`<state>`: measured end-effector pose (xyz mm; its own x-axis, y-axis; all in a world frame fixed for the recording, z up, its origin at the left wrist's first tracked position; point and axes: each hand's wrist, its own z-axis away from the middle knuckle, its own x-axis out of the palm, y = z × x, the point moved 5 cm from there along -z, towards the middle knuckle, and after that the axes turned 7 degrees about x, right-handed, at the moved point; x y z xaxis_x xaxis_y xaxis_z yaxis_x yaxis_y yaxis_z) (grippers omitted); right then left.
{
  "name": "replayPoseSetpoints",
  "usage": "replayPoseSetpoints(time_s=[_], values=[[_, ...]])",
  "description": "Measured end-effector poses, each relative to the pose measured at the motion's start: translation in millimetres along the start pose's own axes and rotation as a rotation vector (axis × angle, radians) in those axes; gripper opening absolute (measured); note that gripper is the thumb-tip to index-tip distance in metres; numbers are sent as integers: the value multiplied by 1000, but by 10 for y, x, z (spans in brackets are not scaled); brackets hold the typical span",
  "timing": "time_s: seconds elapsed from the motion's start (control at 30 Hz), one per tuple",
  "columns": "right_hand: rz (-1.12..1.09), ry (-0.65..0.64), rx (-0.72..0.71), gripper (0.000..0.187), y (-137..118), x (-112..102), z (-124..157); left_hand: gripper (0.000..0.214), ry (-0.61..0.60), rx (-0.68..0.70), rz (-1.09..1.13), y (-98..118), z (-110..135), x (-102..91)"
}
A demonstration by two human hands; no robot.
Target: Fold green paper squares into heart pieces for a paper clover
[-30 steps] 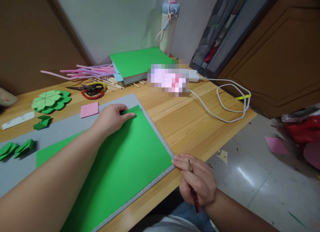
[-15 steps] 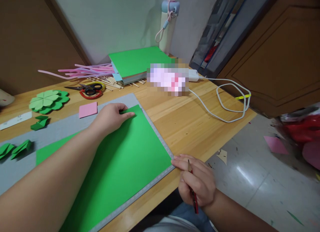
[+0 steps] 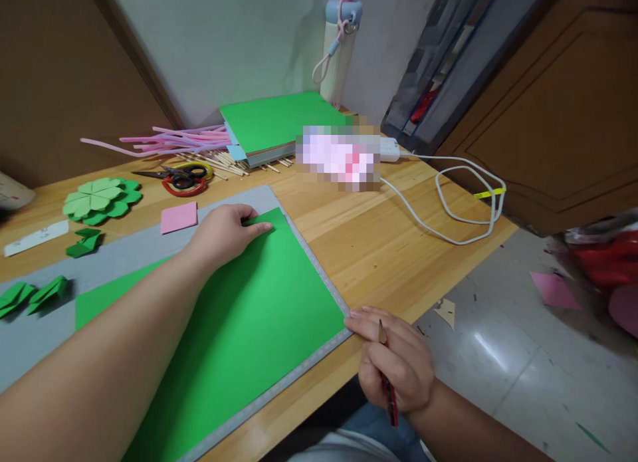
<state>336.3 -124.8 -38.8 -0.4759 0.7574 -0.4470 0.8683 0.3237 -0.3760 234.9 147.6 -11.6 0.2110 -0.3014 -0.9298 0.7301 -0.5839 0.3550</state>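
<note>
A large green paper sheet (image 3: 249,316) lies on a grey cutting mat (image 3: 316,252), close to the mat's right-hand corner. At the sheet's far edge, my left hand (image 3: 226,232) is closed with the thumb on top and the other fingers curled at the edge, partly hidden. My right hand (image 3: 399,365) is closed around a red and dark pencil (image 3: 390,389), its sharpened tip pointing up and away. The right index fingertip touches the near right corner of the sheet and mat.
Folded green paper pieces (image 3: 48,294), a pink square pad (image 3: 179,217), a layered green paper rosette (image 3: 100,201) and scissors (image 3: 182,178) lie at left. Behind are pink pipe cleaners (image 3: 174,141), thin sticks, a stack of green paper (image 3: 284,119), a bottle (image 3: 337,63) and a white cable (image 3: 443,239).
The view has shifted slightly, so everything sits a little further right. Both hands keep their places on the sheet and the pencil stays in my right hand.
</note>
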Motion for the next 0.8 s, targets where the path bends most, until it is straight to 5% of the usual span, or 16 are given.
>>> replayPoseSetpoints(time_s=[0.8], values=[[0, -9, -21, 25, 16, -1, 3, 36, 14, -20, -23, -30, -44, 14]])
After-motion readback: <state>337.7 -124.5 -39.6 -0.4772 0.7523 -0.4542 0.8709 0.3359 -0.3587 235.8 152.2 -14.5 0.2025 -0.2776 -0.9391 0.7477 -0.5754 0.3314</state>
